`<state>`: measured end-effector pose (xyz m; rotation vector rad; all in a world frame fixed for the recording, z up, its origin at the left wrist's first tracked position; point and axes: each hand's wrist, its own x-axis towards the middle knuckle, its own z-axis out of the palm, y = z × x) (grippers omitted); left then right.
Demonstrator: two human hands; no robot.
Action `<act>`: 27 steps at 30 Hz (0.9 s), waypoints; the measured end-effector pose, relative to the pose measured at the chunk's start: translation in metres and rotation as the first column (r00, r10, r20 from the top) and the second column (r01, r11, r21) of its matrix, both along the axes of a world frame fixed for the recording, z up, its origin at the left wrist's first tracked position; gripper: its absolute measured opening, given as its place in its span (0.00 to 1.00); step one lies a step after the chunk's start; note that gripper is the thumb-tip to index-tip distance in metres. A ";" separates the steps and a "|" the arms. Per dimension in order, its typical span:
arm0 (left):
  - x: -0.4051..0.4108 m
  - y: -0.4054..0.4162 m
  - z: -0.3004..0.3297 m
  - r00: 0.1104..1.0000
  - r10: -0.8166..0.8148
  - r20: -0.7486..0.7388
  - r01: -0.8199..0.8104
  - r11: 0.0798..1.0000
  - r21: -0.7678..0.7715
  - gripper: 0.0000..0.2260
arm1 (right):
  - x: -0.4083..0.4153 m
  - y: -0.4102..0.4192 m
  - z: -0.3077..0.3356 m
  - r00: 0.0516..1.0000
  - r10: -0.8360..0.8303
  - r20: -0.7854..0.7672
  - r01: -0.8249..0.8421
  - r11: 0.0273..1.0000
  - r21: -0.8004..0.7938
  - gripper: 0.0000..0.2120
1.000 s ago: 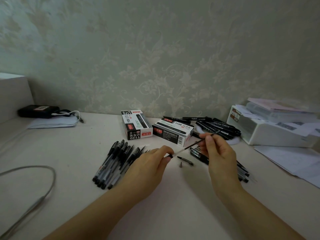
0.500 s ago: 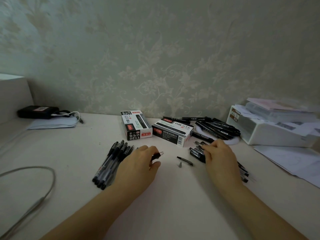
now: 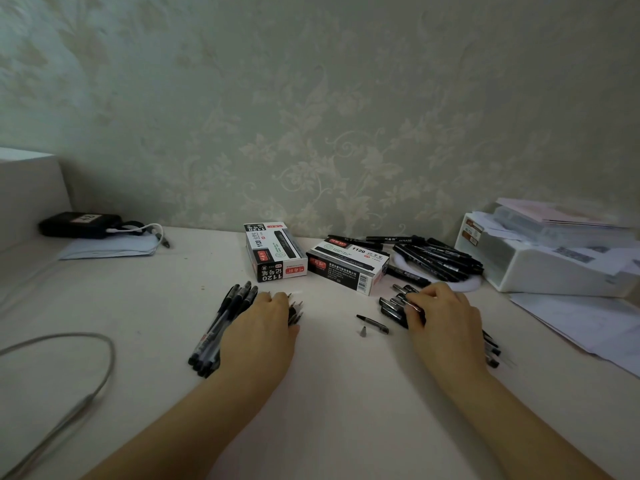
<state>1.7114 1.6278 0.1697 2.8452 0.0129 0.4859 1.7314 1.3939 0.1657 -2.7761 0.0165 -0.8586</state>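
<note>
Black pens point(image 3: 227, 318) are lying in a row under the left hand point(image 3: 261, 329), its fingers resting loosely on them. A pen piece point(image 3: 373, 323) is lying between the hands. The right hand point(image 3: 446, 320) is curling its fingers onto a second pen pile point(image 3: 389, 305); whether it is gripping one is unclear.

Head camera looks forward and down, close over the table point(image 3: 329, 393); wall behind.

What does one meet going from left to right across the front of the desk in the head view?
Grey cable → row of pens → left hand → loose pen part → right hand → loose papers.
</note>
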 end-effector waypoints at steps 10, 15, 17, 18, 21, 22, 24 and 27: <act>0.005 -0.001 0.004 0.999 0.041 -0.023 -0.036 0.982 0.183 0.09 | -0.007 0.015 -0.002 0.958 0.224 0.178 -0.222 0.975 -0.027 0.06; 0.004 0.000 0.007 1.000 0.026 -0.009 -0.023 0.983 0.180 0.07 | -0.006 0.015 -0.004 0.951 0.257 0.171 -0.258 0.966 -0.015 0.07; 0.003 0.000 0.009 1.000 0.008 0.017 -0.011 0.986 0.165 0.07 | -0.006 0.016 -0.003 0.946 0.275 0.169 -0.281 0.960 0.009 0.07; 0.002 0.000 0.011 0.999 -0.003 0.049 -0.004 0.989 0.148 0.07 | -0.005 0.016 -0.003 0.940 0.292 0.174 -0.301 0.953 0.026 0.07; -0.002 -0.002 0.016 0.962 -0.100 0.253 0.098 0.995 0.020 0.06 | -0.006 0.020 -0.003 0.910 0.369 0.189 -0.395 0.910 0.125 0.08; -0.004 -0.004 0.016 0.930 -0.164 0.329 0.189 0.981 -0.045 0.05 | -0.007 0.021 -0.002 0.899 0.400 0.179 -0.432 0.879 0.204 0.08; -0.006 -0.010 0.015 0.876 -0.274 0.397 0.366 0.914 -0.177 0.04 | -0.011 0.025 0.000 0.875 0.465 0.136 -0.478 0.785 0.395 0.08; -0.006 -0.020 0.009 0.856 -0.336 0.392 0.476 0.807 -0.349 0.03 | -0.016 0.031 0.001 0.825 0.562 0.063 -0.499 0.671 0.548 0.08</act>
